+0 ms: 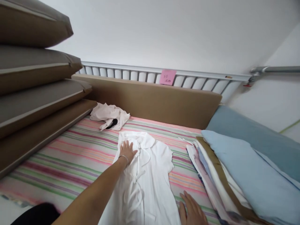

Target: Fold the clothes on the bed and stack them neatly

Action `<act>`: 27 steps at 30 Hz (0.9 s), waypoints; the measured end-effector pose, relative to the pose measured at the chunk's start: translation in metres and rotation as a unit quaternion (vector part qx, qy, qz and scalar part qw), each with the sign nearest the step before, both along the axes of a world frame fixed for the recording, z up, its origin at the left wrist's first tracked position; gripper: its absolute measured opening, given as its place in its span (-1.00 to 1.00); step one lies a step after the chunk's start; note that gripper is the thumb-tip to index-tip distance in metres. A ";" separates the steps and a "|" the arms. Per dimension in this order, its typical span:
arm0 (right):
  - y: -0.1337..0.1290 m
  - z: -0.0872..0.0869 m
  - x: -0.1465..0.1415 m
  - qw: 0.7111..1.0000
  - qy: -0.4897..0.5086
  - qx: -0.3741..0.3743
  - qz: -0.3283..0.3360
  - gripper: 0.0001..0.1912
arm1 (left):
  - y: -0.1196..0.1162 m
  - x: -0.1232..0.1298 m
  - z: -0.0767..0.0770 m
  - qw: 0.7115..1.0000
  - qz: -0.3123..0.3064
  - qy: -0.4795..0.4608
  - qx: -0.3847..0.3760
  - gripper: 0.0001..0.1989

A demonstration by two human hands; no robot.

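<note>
A white short-sleeved blouse (159, 175) with a collar and tie strings down its front lies spread on the striped sheet (77, 150). My left hand (127, 150), a thin bracelet at its wrist, rests flat on the blouse's upper left, fingers spread. By the blouse's lower right edge is my right hand (191, 209), its fingers stretched out over the sheet; the lower frame edge cuts it off. Whether it touches the cloth I cannot tell.
Brown cushions (44, 90) are stacked at left. A crumpled pale garment (110, 115) lies behind the blouse. Folded clothes (220, 178), light blue on top, are piled at right. A brown panel (150, 100) stands before a white radiator (112, 73) bearing a pink note (167, 77).
</note>
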State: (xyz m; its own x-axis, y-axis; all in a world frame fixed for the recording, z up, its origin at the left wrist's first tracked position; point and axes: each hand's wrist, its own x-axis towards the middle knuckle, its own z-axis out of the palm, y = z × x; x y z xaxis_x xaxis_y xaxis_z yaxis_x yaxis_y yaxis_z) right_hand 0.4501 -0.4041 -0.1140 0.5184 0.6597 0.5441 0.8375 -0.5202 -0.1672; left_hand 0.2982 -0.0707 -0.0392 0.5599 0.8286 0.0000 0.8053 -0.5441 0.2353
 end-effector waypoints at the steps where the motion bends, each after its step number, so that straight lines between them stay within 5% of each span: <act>1: 0.000 0.001 0.000 1.000 0.000 -0.003 0.001 -0.60 | 0.003 -0.001 -0.006 1.000 -0.009 0.003 -0.005 -0.36; 4: 0.001 0.010 -0.005 1.000 0.011 -0.020 0.002 -0.60 | 0.010 0.000 -0.015 0.999 -0.032 0.007 -0.015 -0.35; 9: 0.001 0.020 -0.011 0.999 0.017 -0.030 0.000 -0.61 | 0.005 -0.015 0.003 0.997 -0.067 0.000 -0.036 -0.39; 13: 0.001 0.019 -0.012 0.999 0.022 -0.030 -0.006 -0.61 | -0.050 -0.064 0.009 0.989 -0.117 -0.076 0.041 -0.44; 19: 0.001 0.020 -0.015 0.999 0.024 -0.027 -0.010 -0.60 | -0.153 -0.133 -0.021 0.973 -0.209 -0.078 0.064 -0.41; 27: 0.000 0.033 -0.016 0.991 0.135 -0.010 0.010 -0.56 | -0.167 -0.140 -0.022 0.973 -0.213 -0.075 0.046 -0.45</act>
